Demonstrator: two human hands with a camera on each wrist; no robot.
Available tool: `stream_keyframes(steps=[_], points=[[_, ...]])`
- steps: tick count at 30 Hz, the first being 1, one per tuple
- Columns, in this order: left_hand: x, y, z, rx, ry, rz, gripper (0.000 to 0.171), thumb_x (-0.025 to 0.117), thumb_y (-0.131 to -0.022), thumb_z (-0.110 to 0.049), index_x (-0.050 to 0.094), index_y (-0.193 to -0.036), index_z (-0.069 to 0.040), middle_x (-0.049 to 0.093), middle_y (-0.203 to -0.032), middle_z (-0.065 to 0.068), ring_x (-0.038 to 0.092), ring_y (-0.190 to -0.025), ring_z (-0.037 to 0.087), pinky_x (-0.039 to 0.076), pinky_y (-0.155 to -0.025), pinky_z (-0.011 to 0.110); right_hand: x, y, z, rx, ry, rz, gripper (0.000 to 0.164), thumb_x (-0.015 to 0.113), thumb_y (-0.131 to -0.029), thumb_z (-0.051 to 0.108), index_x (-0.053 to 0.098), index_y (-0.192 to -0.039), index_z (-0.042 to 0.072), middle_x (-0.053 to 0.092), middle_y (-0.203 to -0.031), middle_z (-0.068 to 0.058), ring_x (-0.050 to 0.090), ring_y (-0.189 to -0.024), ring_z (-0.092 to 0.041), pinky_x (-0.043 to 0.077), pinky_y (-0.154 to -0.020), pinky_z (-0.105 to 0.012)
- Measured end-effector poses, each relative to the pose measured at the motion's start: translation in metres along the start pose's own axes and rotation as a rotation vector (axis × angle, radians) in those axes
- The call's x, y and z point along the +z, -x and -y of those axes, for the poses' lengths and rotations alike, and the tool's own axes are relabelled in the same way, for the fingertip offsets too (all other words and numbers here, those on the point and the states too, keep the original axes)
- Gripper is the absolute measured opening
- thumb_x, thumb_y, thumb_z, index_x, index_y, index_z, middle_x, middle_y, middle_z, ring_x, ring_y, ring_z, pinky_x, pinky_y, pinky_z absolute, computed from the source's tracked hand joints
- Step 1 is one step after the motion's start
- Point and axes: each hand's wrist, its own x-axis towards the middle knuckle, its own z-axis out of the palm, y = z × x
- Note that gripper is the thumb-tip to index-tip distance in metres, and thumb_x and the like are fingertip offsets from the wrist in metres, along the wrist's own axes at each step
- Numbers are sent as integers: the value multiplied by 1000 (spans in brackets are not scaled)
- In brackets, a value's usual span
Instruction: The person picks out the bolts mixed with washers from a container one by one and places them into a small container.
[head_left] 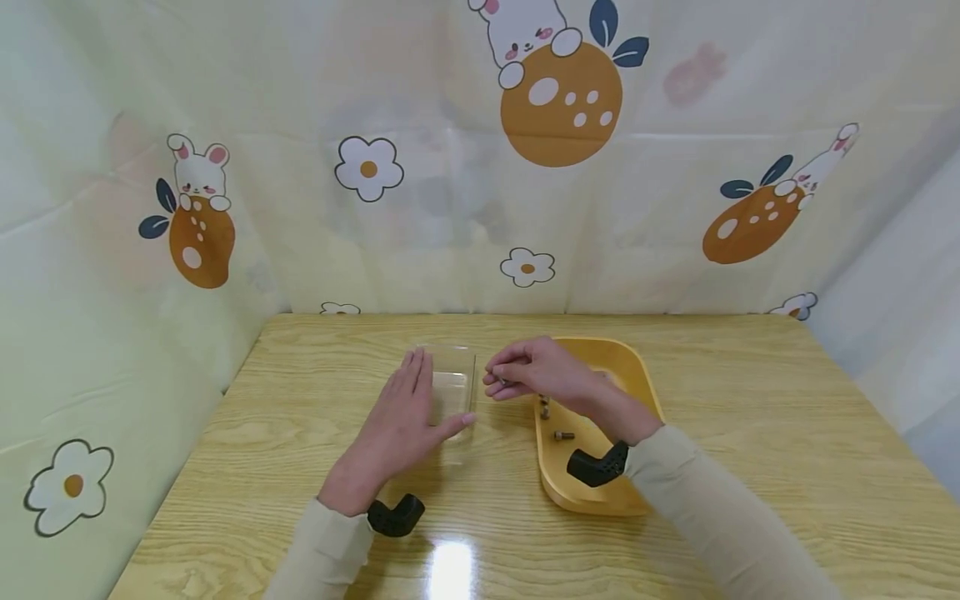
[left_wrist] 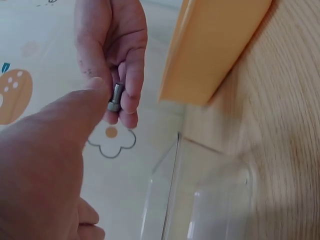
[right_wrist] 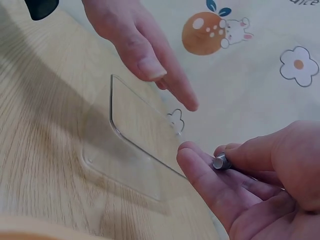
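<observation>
My right hand [head_left: 543,371] pinches a small metal bolt [left_wrist: 116,97] between thumb and fingers, to the right of a clear plastic box [head_left: 450,385]. In the right wrist view, one end of the bolt faces the camera. Straight-fingered, my left hand [head_left: 397,421] is over the box's left side with the thumb spread toward the right. Whether it touches the rim, I cannot tell. From the head, the left hand hides part of the box.
A yellow-orange tray [head_left: 553,492] stands on the wooden table [head_left: 750,433] under my right forearm. Several bolts, one of them lying near the tray's left side [head_left: 564,436], are inside. A patterned curtain [head_left: 435,233] hangs behind the table.
</observation>
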Motion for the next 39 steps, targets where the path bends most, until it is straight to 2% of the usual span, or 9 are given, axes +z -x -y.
stream_keyframes(steps=[7, 11, 15, 18, 23, 31, 34, 39], points=[[2, 2, 9, -17, 29, 39, 111, 54, -90, -69, 4, -157, 4, 0, -166, 22, 3, -155, 33, 17, -125, 47, 7, -8, 0, -8, 12, 21, 27, 51, -103, 6, 61, -123, -10, 63, -122, -31, 72, -99, -24, 56, -94, -45], [4, 2, 11, -21, 44, 54, 111, 54, -90, -68, 5, -156, 5, 1, -165, 24, 4, -155, 34, 18, -125, 47, 10, -11, 0, -13, 18, 29, 29, 50, -103, 5, 58, -124, -13, 63, -121, -32, 72, -99, -23, 57, -93, -44], [5, 2, 11, -25, 44, 60, 111, 57, -89, -67, 5, -156, 5, 1, -165, 24, 5, -154, 34, 18, -125, 47, 13, -13, 0, -11, 20, 28, 26, 50, -103, 4, 61, -121, -10, 64, -120, -31, 72, -99, -24, 57, -93, -45], [6, 3, 11, -25, 43, 66, 112, 60, -88, -66, 6, -156, 6, 2, -164, 25, 6, -154, 35, 19, -125, 47, 16, -14, 1, -7, 22, 28, 24, 50, -103, 4, 63, -119, -8, 66, -118, -29, 72, -100, -26, 56, -94, -46], [6, 6, 8, -33, 41, 82, 113, 60, -87, -67, 7, -156, 5, 4, -165, 25, 7, -154, 34, 20, -124, 47, 19, -18, 0, -2, 28, 39, 26, 51, -102, 5, 61, -120, -12, 69, -114, -25, 73, -98, -24, 55, -94, -47], [4, 10, 3, -12, 27, 103, 115, 63, -86, -66, 6, -156, 6, 5, -164, 26, 11, -154, 36, 23, -123, 47, 23, -22, -1, -3, 21, 34, 24, 52, -102, 3, 62, -118, -11, 72, -107, -20, 74, -94, -24, 57, -92, -47], [4, 10, 2, -16, 31, 115, 114, 62, -87, -66, 6, -156, 5, 4, -164, 25, 10, -154, 35, 24, -123, 47, 26, -23, 0, 2, 23, 31, 23, 52, -102, 4, 63, -117, -9, 71, -108, -21, 74, -93, -24, 57, -91, -47], [3, 8, 3, -36, 26, 93, 113, 59, -88, -66, 4, -156, 7, 1, -164, 25, 8, -154, 35, 21, -124, 46, 30, -25, 1, 14, 31, 42, 23, 52, -102, 4, 63, -117, -8, 68, -114, -28, 74, -93, -23, 56, -92, -47]])
